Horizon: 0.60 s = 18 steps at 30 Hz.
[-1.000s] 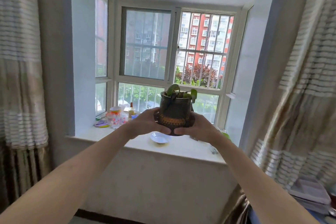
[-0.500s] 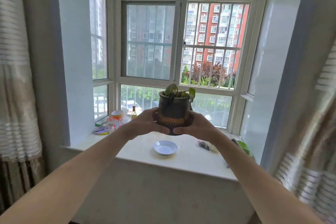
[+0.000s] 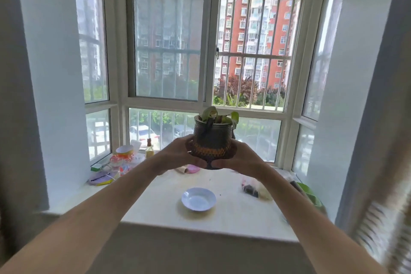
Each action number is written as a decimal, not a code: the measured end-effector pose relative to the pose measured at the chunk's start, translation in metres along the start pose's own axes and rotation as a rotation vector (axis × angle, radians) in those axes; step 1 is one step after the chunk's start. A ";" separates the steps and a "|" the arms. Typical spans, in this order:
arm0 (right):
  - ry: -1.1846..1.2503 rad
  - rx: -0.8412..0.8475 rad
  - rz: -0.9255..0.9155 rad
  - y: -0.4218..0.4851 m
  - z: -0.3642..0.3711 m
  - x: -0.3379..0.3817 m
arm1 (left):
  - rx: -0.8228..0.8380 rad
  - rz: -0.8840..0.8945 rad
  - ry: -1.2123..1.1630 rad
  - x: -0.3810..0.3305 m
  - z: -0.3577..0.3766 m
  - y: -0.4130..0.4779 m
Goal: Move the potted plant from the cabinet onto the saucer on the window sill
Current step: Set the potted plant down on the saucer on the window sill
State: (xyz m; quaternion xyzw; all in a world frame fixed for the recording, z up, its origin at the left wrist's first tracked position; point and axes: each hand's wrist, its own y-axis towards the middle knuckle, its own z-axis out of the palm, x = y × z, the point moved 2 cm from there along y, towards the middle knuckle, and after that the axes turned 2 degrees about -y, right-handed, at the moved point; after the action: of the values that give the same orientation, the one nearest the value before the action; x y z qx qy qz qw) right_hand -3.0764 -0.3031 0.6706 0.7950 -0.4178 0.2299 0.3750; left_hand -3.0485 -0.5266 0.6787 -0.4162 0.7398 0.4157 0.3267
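Note:
I hold a dark, patterned potted plant [image 3: 211, 138] with a few green leaves in the air in front of the window. My left hand [image 3: 178, 153] grips its left side and base, my right hand [image 3: 241, 158] grips the right side. The pot stays upright. Below it, and a little nearer to me, a white saucer [image 3: 198, 198] lies with nothing on it on the pale window sill [image 3: 235, 213]. The pot hangs well above the saucer.
At the sill's left end lie colourful packets, a cup [image 3: 125, 151] and a small bottle [image 3: 149, 149]. A pink lid [image 3: 193, 169] sits behind the saucer. A dark bag [image 3: 252, 189] and a green container [image 3: 310, 196] lie at the right. Curtains hang on both sides.
I have come closer to the window, so the sill and saucer appear larger and lower in view. The pot remains held in both hands at the same height before me.

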 end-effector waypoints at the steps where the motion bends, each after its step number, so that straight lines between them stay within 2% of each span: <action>1: -0.002 -0.007 0.002 0.008 0.002 -0.004 | -0.002 0.002 0.007 0.007 -0.004 0.009; 10: 0.049 -0.004 0.017 0.085 0.018 -0.058 | 0.013 -0.007 -0.019 0.074 -0.023 0.089; 18: 0.107 0.013 -0.059 0.159 0.010 -0.103 | -0.064 -0.024 -0.076 0.115 -0.031 0.158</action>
State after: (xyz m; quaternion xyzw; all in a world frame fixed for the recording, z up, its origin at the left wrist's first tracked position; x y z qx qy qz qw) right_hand -3.2652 -0.3194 0.6586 0.7959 -0.3721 0.2635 0.3984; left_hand -3.2441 -0.5450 0.6511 -0.4191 0.7082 0.4509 0.3457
